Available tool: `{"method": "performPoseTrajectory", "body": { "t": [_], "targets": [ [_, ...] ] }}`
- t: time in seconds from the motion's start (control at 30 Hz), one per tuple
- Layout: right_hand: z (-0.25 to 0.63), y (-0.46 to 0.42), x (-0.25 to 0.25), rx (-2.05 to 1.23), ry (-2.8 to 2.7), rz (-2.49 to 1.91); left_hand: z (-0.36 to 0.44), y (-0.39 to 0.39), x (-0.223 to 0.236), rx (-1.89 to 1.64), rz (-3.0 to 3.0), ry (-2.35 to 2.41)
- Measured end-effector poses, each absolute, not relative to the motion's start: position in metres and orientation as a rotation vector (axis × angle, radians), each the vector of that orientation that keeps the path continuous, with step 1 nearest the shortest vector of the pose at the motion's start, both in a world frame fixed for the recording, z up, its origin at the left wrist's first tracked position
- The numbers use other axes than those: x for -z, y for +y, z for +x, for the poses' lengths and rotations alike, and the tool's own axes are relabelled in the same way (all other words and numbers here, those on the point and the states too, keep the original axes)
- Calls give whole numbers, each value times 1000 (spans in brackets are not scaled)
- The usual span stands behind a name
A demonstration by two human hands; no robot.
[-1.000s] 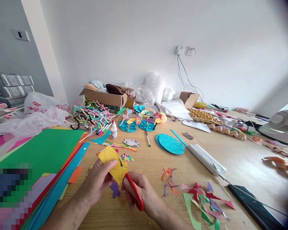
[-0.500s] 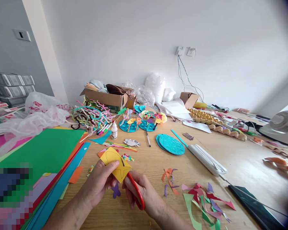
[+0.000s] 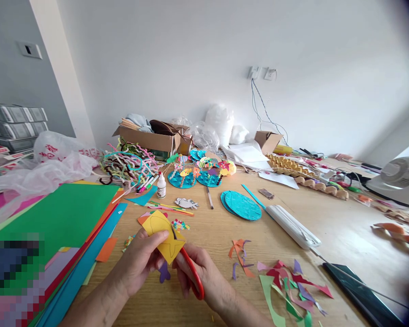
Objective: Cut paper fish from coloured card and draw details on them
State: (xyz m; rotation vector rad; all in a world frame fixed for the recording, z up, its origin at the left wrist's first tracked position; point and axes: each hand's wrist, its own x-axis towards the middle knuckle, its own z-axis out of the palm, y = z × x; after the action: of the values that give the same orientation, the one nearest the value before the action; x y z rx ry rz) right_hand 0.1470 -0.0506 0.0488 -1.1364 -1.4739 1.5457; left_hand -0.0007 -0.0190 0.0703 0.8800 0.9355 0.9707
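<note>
My left hand point(image 3: 136, 263) pinches a yellow paper piece point(image 3: 162, 235) with a fish outline drawn on it, thumb on top, above the wooden table point(image 3: 211, 236). My right hand point(image 3: 204, 274) grips red-handled scissors point(image 3: 193, 272), whose blades cut into the yellow paper's right edge. A small purple scrap point(image 3: 163, 271) lies on the table just under the two hands.
Stacked coloured paper sheets point(image 3: 57, 218) lie at left. Paper scraps point(image 3: 286, 281) are scattered at right. A glue bottle point(image 3: 161, 186), teal discs point(image 3: 241, 205), a pipe-cleaner heap point(image 3: 126, 165), a cardboard box point(image 3: 150, 138), a white case point(image 3: 293, 226) and a fan point(image 3: 400, 179) stand further off.
The yellow paper has turned and shifted slightly in my left hand while the scissors stay at its right edge. Both hands keep nearly the same place.
</note>
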Motion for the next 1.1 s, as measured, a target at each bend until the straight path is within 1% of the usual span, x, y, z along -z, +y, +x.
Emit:
{"method": "performPoseTrajectory", "body": {
  "t": [0.57, 1.1],
  "targets": [
    [146, -52, -53, -1532, -1461, -1140, 0, -18, -70, -954, 904, 917],
    [147, -52, -46, -1544, -1438, -1099, -2, -19, -68, -941, 913, 903]
  ]
}}
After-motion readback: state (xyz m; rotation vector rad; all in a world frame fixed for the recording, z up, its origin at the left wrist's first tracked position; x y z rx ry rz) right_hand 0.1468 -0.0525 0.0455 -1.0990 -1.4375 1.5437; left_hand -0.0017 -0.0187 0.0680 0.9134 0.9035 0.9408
